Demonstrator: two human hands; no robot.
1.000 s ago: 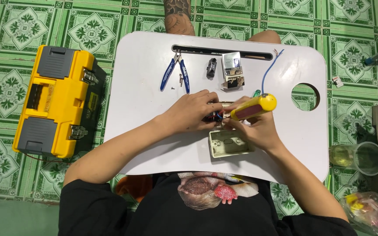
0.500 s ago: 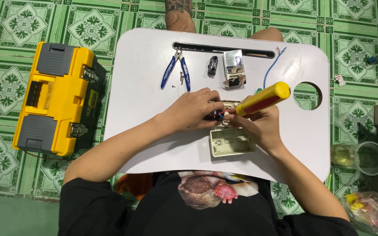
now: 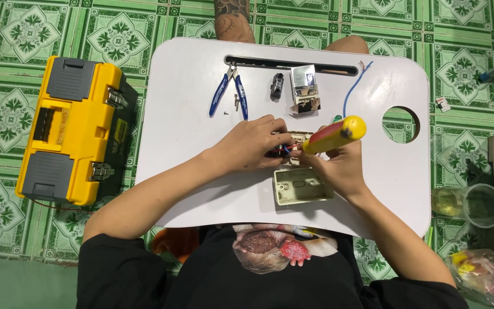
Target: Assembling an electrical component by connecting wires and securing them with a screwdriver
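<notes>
the left hand (image 3: 254,144) lies curled over a small pale switch part (image 3: 293,143) at the middle of the white desk (image 3: 190,103), its grip pressed together on the part, with short red and blue wires (image 3: 281,150) showing just under the fingertips. the right hand (image 3: 338,169) meets it from the other side, its grip closed round a screwdriver (image 3: 334,135) with a yellow and red handle, whose tip end points into the part and is hidden between the two hands.

just below the grip, touching the right hand's edge, lies an empty beige back box (image 3: 303,185), rectangular, hard plastic, open side up. beyond the grip, toward the far rim, lie blue-handled pliers (image 3: 230,91), a small dark cylinder piece (image 3: 277,84) and a shiny metal and clear plastic module (image 3: 305,90), all well apart from the hands. a thin blue wire (image 3: 351,91) curves away past the screwdriver's butt. a loose screw (image 3: 226,113) sits near the pliers. nothing lies between the two hands and the part; the left knuckles cover most of it from view.

off the desk, to the left of the grip, a yellow and grey toolbox (image 3: 75,129) stands shut on the green patterned tile floor (image 3: 24,34). to the right, a clear plastic cup (image 3: 475,205) sits on the floor.

since half a second ago the screwdriver handle has tilted only slightly; a second ago it lay lower and flatter over the right hand. the left hand has stayed put.
</notes>
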